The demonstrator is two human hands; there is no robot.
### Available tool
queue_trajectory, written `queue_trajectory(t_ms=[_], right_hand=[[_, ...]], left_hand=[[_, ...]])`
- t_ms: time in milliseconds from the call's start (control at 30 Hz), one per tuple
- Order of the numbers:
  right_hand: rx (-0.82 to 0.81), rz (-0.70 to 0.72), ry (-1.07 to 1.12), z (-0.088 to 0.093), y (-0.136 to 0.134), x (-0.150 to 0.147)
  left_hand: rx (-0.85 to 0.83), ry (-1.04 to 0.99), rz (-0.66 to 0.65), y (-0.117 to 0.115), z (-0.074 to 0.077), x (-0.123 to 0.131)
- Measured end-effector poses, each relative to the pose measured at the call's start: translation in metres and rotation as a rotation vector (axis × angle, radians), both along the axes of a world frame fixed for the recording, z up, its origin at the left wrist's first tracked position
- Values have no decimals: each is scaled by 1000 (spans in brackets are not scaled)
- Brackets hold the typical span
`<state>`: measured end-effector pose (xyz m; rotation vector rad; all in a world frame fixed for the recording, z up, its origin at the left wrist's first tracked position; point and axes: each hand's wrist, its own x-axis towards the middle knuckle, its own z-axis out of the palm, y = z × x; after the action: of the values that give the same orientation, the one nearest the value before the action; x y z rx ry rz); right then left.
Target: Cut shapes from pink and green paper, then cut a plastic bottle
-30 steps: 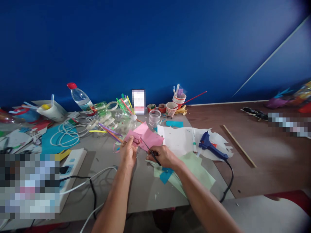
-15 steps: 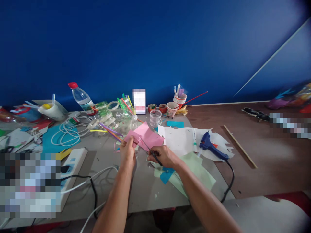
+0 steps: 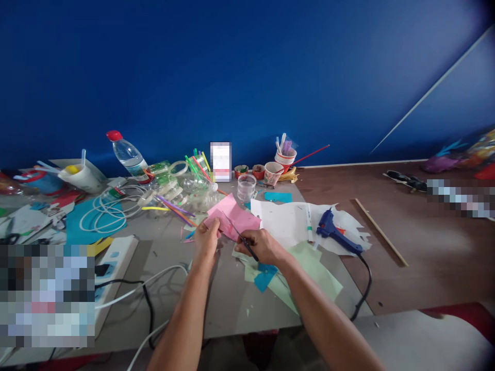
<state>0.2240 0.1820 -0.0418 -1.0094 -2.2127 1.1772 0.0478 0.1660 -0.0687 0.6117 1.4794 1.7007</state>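
My left hand [image 3: 208, 238] pinches the lower left edge of a sheet of pink paper [image 3: 232, 210], thumb on top. In my right hand [image 3: 261, 246] is a pair of scissors [image 3: 247, 246] with dark handles, its blades pointing up and left across the pink paper. Whether the blades are parted is too fine to make out. Pale green paper sheets [image 3: 305, 273] and a blue scrap [image 3: 265, 278] lie beneath my right wrist. A clear plastic ring-shaped piece [image 3: 246, 188] stands just behind the pink paper.
On the right lie white paper [image 3: 280, 221], a marker [image 3: 309, 224], a blue glue gun [image 3: 338, 233] and a wooden stick [image 3: 381, 232]. Cut bottles, pipe cleaners [image 3: 178, 206] and a red-capped bottle [image 3: 129, 157] crowd the back left. A power strip [image 3: 118, 288] with cables sits at left.
My left hand has shifted slightly right and down on the pink paper. The paper's left part, folded toward the hand before, now lies flatter. The right hand with the scissors has barely moved.
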Motion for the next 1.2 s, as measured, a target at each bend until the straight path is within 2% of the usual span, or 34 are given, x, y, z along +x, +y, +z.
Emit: queue_trajectory(t_ms=[800,1200], right_hand=[[-6,20,6,1,1,2],[-7,20,-13,2,2,5]], left_hand=[[13,67,-12,-2,6,-1],[-22,122,-1,-4,18,2]])
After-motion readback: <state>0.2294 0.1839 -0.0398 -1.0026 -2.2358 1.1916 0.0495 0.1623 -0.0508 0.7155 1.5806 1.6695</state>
